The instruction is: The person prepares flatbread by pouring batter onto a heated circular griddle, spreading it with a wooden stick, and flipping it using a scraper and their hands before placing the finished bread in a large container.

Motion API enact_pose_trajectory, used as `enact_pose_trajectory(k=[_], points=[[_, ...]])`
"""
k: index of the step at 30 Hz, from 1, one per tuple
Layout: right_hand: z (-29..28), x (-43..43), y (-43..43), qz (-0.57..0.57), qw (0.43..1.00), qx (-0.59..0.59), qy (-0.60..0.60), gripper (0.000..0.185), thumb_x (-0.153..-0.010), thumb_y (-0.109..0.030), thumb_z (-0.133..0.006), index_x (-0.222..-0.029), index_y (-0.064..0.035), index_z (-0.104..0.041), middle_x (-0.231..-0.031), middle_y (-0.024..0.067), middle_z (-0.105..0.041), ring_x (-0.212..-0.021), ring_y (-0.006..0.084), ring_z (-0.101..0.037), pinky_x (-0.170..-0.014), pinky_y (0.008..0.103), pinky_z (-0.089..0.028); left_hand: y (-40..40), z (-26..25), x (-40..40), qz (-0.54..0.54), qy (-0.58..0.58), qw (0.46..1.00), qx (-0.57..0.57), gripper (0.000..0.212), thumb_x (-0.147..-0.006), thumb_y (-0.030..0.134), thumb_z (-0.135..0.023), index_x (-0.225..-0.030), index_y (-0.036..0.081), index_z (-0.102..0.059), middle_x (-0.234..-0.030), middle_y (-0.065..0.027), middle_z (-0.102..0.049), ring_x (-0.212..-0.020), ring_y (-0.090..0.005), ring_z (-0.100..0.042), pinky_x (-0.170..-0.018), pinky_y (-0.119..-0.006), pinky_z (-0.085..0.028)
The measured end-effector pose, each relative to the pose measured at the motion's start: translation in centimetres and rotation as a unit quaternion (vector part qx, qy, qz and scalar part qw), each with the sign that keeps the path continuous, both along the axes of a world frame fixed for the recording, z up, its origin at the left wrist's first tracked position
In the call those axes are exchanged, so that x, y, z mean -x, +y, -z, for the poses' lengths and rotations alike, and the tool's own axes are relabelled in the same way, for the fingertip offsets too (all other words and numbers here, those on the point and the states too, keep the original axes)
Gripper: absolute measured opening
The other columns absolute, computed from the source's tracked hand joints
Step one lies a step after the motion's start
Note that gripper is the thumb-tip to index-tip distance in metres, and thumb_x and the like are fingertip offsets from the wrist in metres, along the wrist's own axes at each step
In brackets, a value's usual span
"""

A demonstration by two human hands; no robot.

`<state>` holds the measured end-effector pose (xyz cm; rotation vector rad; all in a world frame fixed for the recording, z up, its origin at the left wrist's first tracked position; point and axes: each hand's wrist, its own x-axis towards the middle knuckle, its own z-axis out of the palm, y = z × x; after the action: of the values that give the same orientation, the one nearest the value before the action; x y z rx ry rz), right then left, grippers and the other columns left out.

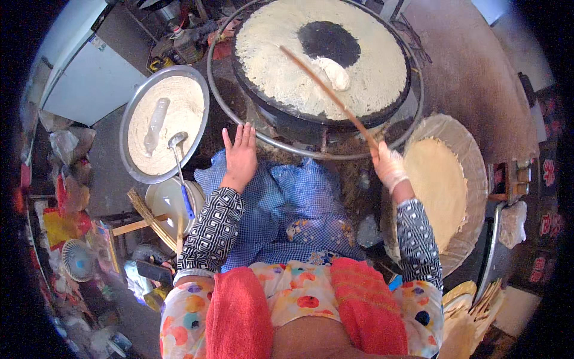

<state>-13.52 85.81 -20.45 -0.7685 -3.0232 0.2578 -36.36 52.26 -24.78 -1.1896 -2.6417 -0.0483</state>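
My right hand, in a thin translucent glove, grips the near end of a long wooden stick. The stick slants across a round dark griddle coated with pale batter; a dark bare patch shows near the middle. Beside that patch sits a thick whitish lump of batter or dough, close to the stick. With fingers extended, my left hand is empty, its fingertips at the metal ring around the griddle. Whether they press on the ring is hard to tell.
On the left, a metal basin holds pale flour or batter, a plastic bottle and a blue-handled ladle. A pale bucket stands below it. At right, a plastic-lined basket holds thin round flatbreads.
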Motion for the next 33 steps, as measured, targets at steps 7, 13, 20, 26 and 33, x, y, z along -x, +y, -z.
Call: enact_pose_trajectory(k=[7, 13, 20, 26, 33], points=[[0.2, 2.7, 2.8, 0.064, 0.997, -0.046, -0.014, 0.025, -0.094, -0.031, -0.048, -0.096, -0.0078, -0.054, -0.076, 0.0261, -0.063, -0.074, 0.0447, -0.062, -0.067, 0.0560, -0.047, -0.9, -0.1, 3.2, -0.049, 0.006, 0.999, -0.006, 0.059, -0.079, 0.011, -0.054, -0.135, -0.003, -0.043, -0.144, -0.0152, -0.040, -0.136, -0.0285, -0.035, -0.113, -0.060, -0.007], [1.7, 2.4, 2.8, 0.116, 0.991, -0.056, -0.037, 0.027, -0.093, -0.035, -0.049, -0.094, -0.0085, -0.055, -0.077, 0.0272, -0.063, -0.074, 0.0464, -0.062, -0.070, 0.0551, -0.049, 4.8, -5.5, -4.1, 0.077, -0.202, 0.975, 0.048, 0.055, -0.084, 0.015, -0.050, -0.135, -0.003, -0.043, -0.144, -0.0183, -0.040, -0.136, -0.0303, -0.035, -0.112, -0.060, -0.015], [1.6, 5.2, 0.9, 0.038, 0.993, -0.102, -0.038, 0.027, -0.093, -0.032, -0.051, -0.089, -0.0059, -0.053, -0.075, 0.0242, -0.063, -0.071, 0.0442, -0.061, -0.062, 0.0519, -0.048, 8.3, -0.3, -10.5, 0.158, -0.032, 0.987, 0.006, 0.053, -0.086, 0.017, -0.041, -0.131, -0.010, -0.045, -0.138, -0.0242, -0.044, -0.134, -0.0354, -0.036, -0.114, -0.058, -0.011], [1.1, 5.7, 0.9, 0.037, 0.996, -0.078, 0.004, 0.025, -0.093, -0.033, -0.048, -0.092, -0.0080, -0.051, -0.076, 0.0256, -0.064, -0.072, 0.0470, -0.061, -0.062, 0.0570, -0.047, 5.4, -1.0, -9.7, 0.149, 0.002, 0.987, 0.061, 0.054, -0.087, 0.023, -0.042, -0.130, -0.009, -0.047, -0.140, -0.0243, -0.043, -0.134, -0.0363, -0.035, -0.114, -0.057, -0.014], [1.1, 6.0, 3.6, 0.083, 0.991, -0.103, -0.020, 0.030, -0.093, -0.036, -0.047, -0.095, -0.0062, -0.051, -0.079, 0.0279, -0.063, -0.077, 0.0476, -0.061, -0.069, 0.0573, -0.046, 3.9, -1.2, -7.8, 0.092, 0.023, 0.992, 0.079, 0.052, -0.088, 0.022, -0.041, -0.131, -0.006, -0.047, -0.140, -0.0198, -0.044, -0.135, -0.0318, -0.035, -0.113, -0.057, -0.015]])
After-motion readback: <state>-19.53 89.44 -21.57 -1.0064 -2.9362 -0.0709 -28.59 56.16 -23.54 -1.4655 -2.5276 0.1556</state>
